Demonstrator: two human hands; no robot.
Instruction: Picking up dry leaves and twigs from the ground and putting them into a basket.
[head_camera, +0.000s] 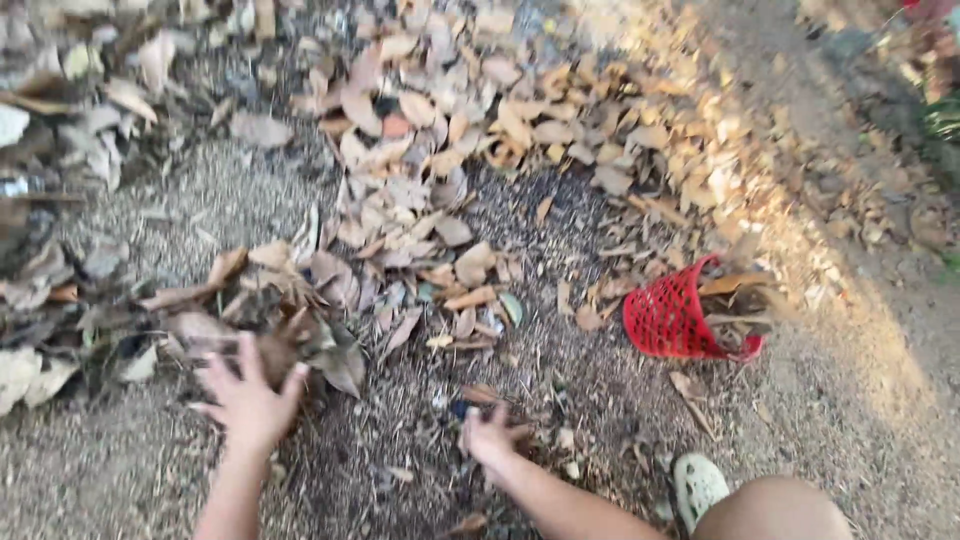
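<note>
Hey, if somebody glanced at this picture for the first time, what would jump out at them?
The red plastic basket, tipped on its side at right with dry leaves in its mouth. Next, the wide scatter of dry brown leaves over gritty ground, and the left hand spread on a leaf clump at lower left.

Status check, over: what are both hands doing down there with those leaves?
Left hand spread open on a clump of dry leaves. Right hand low on the dirt, grip unclear. Red basket tipped over at right, leaves inside. Nothing between.

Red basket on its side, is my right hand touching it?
Apart. The head view shows the right hand low on the ground, with bare dirt and scattered leaves between it and the red basket.
</note>
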